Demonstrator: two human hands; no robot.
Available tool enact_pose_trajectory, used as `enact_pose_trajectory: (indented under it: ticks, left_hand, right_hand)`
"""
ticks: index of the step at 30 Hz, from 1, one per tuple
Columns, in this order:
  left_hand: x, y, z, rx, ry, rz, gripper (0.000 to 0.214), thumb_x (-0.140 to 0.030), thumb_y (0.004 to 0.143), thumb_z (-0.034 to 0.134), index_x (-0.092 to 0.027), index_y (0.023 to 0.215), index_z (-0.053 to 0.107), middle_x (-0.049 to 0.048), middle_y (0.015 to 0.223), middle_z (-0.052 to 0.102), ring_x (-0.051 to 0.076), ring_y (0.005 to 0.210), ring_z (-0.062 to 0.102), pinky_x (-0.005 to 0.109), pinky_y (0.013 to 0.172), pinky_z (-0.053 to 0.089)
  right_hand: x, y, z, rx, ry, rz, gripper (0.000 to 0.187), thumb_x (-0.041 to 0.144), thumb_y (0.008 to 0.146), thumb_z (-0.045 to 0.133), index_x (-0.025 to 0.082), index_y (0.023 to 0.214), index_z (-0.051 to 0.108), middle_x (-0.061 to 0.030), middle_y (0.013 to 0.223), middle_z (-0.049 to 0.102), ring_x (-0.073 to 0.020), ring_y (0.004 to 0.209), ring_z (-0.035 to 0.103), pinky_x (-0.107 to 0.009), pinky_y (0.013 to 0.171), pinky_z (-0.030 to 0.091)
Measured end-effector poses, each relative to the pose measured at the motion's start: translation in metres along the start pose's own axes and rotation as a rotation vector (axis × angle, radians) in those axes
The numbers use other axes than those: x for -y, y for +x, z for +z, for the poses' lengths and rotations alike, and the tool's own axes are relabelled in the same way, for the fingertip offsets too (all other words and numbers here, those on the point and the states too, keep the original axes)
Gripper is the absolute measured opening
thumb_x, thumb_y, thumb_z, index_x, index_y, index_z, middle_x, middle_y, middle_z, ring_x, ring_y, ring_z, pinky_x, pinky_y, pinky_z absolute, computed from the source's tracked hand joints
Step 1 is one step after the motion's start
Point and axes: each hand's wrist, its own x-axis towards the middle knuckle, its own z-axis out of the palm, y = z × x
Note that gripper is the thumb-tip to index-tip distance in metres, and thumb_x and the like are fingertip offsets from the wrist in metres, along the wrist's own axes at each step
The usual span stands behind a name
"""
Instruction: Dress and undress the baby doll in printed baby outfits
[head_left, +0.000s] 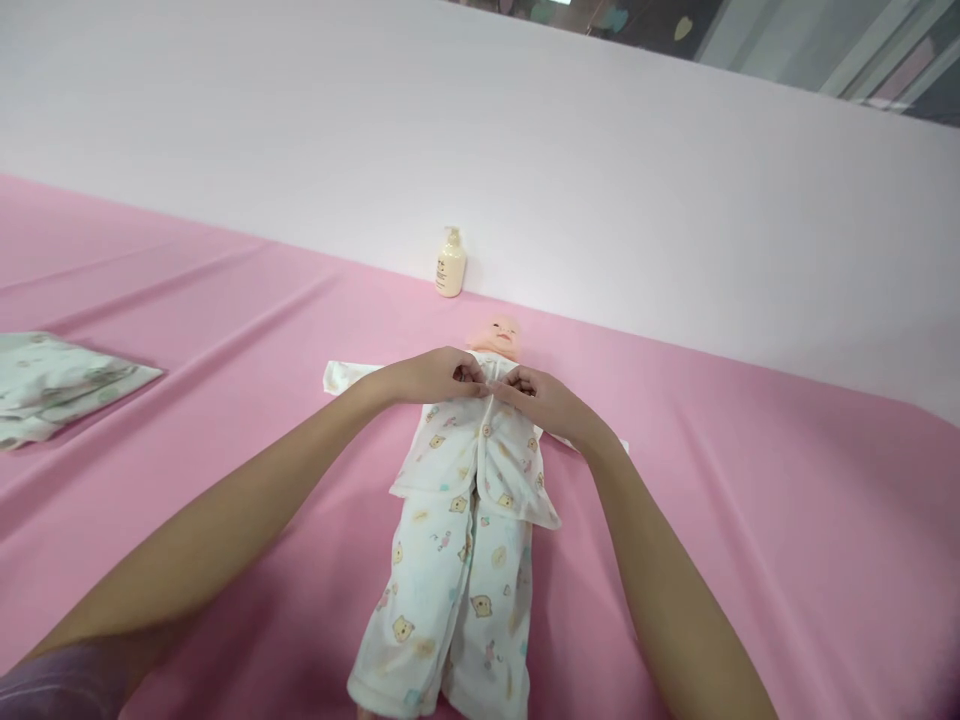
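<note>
"Where does the surface end?"

"Ahead, the pink cloth stops at a white wall, along a line slanting down to the right. On the near side it runs out of view."

"And room for moving?"

"It spreads broadly right of the doll, with soft creases, and left too, where longer folds ridge it. Toward the wall the margin is tight: the doll's head lies close to that edge."

"So the doll is in the middle?"

"Yes, face up, head toward the wall, in a printed shirt and matching trousers. The trouser legs reach toward the bottom of the view."

"What are the hands doing?"

"The left hand and right hand meet at the upper chest, fingertips pinching the shirt's front. Lower down, its two front edges part toward the hem."

"Anything in the way?"

"A cream pump bottle stands upright beyond the head, just beside the wall. A printed cloth lies at the far left, well apart from the doll. The right forearm partly hides one outstretched sleeve; the other shows beyond the left wrist."
</note>
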Motion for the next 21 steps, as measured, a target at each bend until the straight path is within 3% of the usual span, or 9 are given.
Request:
enact_pose_trajectory:
  ticks: [4,7,15,21]
  left_hand:
    - [0.001,-0.001,-0.002,0.026,-0.005,0.016,0.028,-0.048,0.087,0.065,-0.024,0.094,0.077,0.0053,0.093,0.071,0.021,0.079,0.058,0.033,0.068,0.040]
    - [0.000,0.000,-0.003,0.027,-0.016,0.018,0.030,-0.050,0.087,0.066,-0.023,0.094,0.077,0.0057,0.092,0.070,0.021,0.080,0.058,0.033,0.068,0.040]
    - [0.000,0.000,0.001,0.019,-0.098,0.011,0.035,-0.056,0.090,0.068,-0.021,0.086,0.072,0.0030,0.085,0.063,0.018,0.075,0.053,0.032,0.066,0.039]
    - [0.002,0.002,0.005,-0.003,-0.146,-0.019,0.040,-0.061,0.088,0.071,-0.021,0.087,0.075,0.0028,0.088,0.066,0.019,0.078,0.055,0.031,0.068,0.041]
  right_hand:
    - [0.006,0.000,0.013,-0.107,-0.139,-0.013,0.045,0.063,0.090,0.078,0.024,0.081,0.058,0.0003,0.078,0.062,-0.0176,0.072,0.053,-0.032,0.064,0.040]
    - [0.007,-0.002,0.013,-0.089,-0.166,-0.045,0.043,0.058,0.093,0.076,0.024,0.079,0.054,0.0006,0.076,0.060,-0.0177,0.072,0.051,-0.032,0.063,0.039]
    - [-0.007,-0.001,0.000,0.055,0.098,-0.011,0.026,0.046,0.098,0.065,0.025,0.087,0.054,0.0031,0.082,0.049,-0.0159,0.073,0.043,-0.030,0.065,0.036]
    - [-0.008,-0.002,-0.001,0.084,0.198,-0.015,0.022,0.046,0.096,0.067,0.025,0.095,0.058,0.0020,0.089,0.054,-0.0173,0.081,0.049,-0.029,0.070,0.040]
